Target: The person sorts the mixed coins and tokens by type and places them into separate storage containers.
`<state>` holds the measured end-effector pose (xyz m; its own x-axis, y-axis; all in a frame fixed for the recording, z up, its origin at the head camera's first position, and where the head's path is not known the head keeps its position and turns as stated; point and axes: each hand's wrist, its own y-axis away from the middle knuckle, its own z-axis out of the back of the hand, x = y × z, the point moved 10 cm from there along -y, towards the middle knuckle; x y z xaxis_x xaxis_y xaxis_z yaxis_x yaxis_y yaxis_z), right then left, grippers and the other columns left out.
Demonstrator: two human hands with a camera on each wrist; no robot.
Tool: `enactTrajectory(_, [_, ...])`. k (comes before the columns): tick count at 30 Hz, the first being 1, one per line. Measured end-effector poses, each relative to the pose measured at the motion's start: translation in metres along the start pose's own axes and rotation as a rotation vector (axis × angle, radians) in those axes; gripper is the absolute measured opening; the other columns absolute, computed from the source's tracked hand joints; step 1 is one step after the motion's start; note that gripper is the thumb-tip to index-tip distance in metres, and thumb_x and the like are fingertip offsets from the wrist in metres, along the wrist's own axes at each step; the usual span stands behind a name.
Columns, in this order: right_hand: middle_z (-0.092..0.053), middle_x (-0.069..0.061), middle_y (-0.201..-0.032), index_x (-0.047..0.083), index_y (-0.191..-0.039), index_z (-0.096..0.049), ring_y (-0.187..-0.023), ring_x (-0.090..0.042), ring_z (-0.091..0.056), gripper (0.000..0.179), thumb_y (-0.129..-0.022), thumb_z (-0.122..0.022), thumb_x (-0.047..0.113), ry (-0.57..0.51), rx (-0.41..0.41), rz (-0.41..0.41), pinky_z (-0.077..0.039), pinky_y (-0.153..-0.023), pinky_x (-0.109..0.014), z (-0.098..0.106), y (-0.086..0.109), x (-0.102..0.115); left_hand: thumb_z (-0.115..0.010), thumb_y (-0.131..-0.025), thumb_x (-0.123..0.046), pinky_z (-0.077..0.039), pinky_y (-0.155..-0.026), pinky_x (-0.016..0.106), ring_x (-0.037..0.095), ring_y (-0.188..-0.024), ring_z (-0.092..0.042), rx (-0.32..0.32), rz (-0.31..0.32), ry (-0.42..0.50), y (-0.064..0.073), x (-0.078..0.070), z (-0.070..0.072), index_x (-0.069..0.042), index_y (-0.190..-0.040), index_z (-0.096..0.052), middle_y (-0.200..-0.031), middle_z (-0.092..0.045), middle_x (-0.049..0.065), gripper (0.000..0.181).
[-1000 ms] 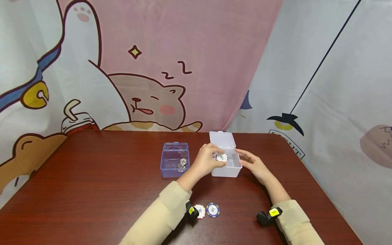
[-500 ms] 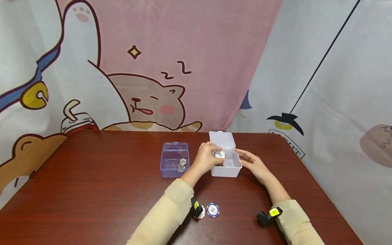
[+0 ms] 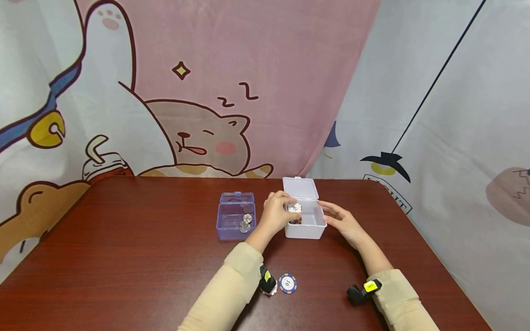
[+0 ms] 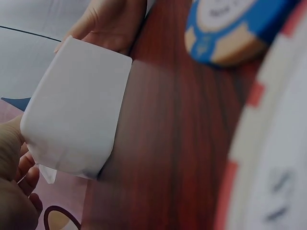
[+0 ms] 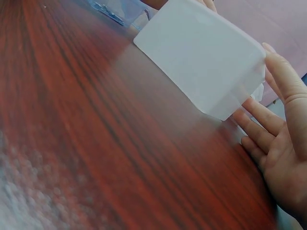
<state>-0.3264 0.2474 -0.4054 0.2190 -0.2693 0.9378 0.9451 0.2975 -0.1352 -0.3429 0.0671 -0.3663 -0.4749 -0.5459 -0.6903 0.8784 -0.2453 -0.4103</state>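
Observation:
My left hand pinches a white poker chip between thumb and fingers, inside the left part of the white plastic box. Below that chip, more chips show partly in the box; how many is hidden. The box's lid stands raised at the back. My right hand rests its extended fingers and thumb against the box's right side, as the right wrist view also shows on the box wall. Left of my left hand stands a blue see-through box, its lid raised.
Several silver coins lie in the blue box. Nearer on the brown table lie a blue-rimmed chip and a white-and-red chip, partly hidden by the left wrist camera. A printed curtain hangs behind.
My left hand has moved slightly left within the white box with the poker chip in it, and chips below it have come into view. My right hand has stayed in place.

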Motion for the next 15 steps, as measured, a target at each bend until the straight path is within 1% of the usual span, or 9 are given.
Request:
enactTrajectory(5, [-0.042, -0.029, -0.139, -0.007, -0.139, -0.041, -0.126, -0.043, -0.039, 0.047, -0.095, -0.054, 0.002, -0.002, 0.006, 0.002, -0.042, -0.088, -0.018, -0.002, 0.002, 0.005, -0.086, -0.068, -0.020, -0.037, -0.087, 0.040, 0.019, -0.099, -0.050, 0.003, 0.017, -0.019, 0.001, 0.002, -0.001, -0.008, -0.106, -0.075, -0.103, -0.063, 0.000, 0.041])
enactTrajectory(9, [-0.043, -0.030, -0.138, -0.008, -0.139, -0.041, -0.125, -0.041, -0.041, 0.046, -0.096, -0.054, 0.002, 0.008, 0.005, 0.005, -0.042, -0.088, -0.018, -0.001, 0.002, 0.003, -0.086, -0.070, -0.021, -0.037, -0.087, 0.040, 0.020, -0.100, -0.051, 0.004, 0.008, -0.012, 0.001, 0.002, 0.000, -0.008, -0.107, -0.074, -0.104, -0.063, 0.002, 0.041])
enactTrajectory(12, [-0.043, -0.029, -0.139, -0.007, -0.140, -0.041, -0.124, -0.039, -0.042, 0.047, -0.096, -0.054, 0.002, 0.004, -0.001, 0.003, -0.042, -0.088, -0.018, 0.002, -0.002, -0.007, -0.085, -0.071, -0.021, -0.037, -0.088, 0.041, 0.021, -0.100, -0.051, 0.002, -0.006, 0.023, 0.003, 0.001, 0.002, -0.006, -0.109, -0.073, -0.106, -0.063, 0.003, 0.042])
enactTrajectory(15, [-0.044, -0.026, -0.139, -0.004, -0.140, -0.042, -0.125, -0.038, -0.042, 0.047, -0.096, -0.055, 0.003, -0.006, -0.006, 0.005, -0.042, -0.088, -0.018, 0.005, -0.005, -0.019, -0.084, -0.073, -0.020, -0.039, -0.086, 0.038, 0.021, -0.100, -0.051, -0.010, -0.023, 0.079, 0.006, -0.003, 0.007, -0.005, -0.112, -0.072, -0.108, -0.063, 0.005, 0.043])
